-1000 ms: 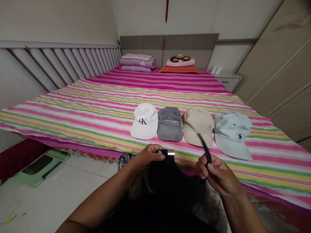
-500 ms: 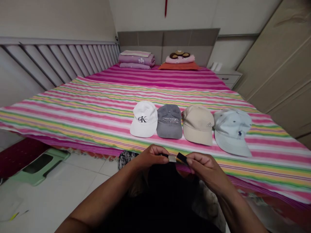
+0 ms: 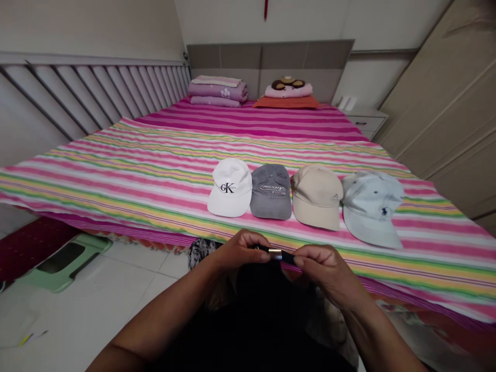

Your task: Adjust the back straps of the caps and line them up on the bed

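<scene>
A person's left hand (image 3: pixel 248 249) and right hand (image 3: pixel 321 263) meet nearly level at the near edge of a striped bed (image 3: pixel 155 170), forearms angling in from the lower corners. Left fingers pinch a black strap (image 3: pixel 287 257) beside its silver buckle (image 3: pixel 275 254); right fingers clamp the strap on the buckle's other side, thumb and forefinger together. Beyond the hands, a white cap (image 3: pixel 231 187), a gray cap (image 3: pixel 270 191), a beige cap (image 3: pixel 318 196) and a pale blue cap (image 3: pixel 372 209) lie in a row.
</scene>
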Demonstrator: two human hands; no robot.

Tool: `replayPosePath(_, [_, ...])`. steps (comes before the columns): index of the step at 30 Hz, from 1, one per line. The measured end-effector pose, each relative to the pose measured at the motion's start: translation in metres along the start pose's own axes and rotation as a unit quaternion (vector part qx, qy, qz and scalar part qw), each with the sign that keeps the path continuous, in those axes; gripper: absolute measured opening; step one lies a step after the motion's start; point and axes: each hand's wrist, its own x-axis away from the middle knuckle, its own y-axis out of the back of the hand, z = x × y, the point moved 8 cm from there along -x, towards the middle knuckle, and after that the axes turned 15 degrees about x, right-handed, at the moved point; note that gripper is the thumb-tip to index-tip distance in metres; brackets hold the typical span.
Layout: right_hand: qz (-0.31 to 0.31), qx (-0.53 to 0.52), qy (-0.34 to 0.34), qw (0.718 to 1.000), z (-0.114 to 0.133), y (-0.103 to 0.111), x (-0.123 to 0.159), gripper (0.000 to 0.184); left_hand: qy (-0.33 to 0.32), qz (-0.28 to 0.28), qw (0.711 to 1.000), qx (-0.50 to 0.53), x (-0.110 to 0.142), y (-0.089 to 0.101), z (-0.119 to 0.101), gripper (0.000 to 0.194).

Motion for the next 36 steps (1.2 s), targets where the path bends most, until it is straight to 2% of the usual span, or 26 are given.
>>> replayPosePath(8, [0.048,-0.051,-0.021,0.997,0.0,-0.009,-0.005,0.027,-0.002,0.012,1.0,-0.003,-0.001,-0.002,0.001,0.028])
replayPosePath(15, [0.081,-0.064,-0.02,0.994,0.0,-0.015,-0.012,0.029,-0.007,0.0,1.0,-0.007,-0.004,-0.002,0.003,0.034])
replayPosePath(27, [0.076,-0.128,-0.011,0.989,-0.002,-0.018,-0.016,0.023,0.007,-0.003,1.0,0.003,-0.004,-0.002,0.01,0.033])
replayPosePath(31, [0.071,-0.161,0.001,0.984,-0.002,-0.019,-0.016,0.02,-0.064,0.001,0.998,0.008,-0.003,-0.005,0.006,0.029])
replayPosePath(34, [0.072,-0.207,0.0,0.976,-0.006,-0.021,-0.017,0.019,-0.139,-0.018,0.99,-0.034,-0.001,-0.003,-0.001,0.023])
replayPosePath(36, [0.071,-0.233,-0.002,0.97,-0.011,-0.023,-0.018,0.019,-0.168,-0.01,0.983,-0.074,0.0,-0.005,-0.003,0.025])
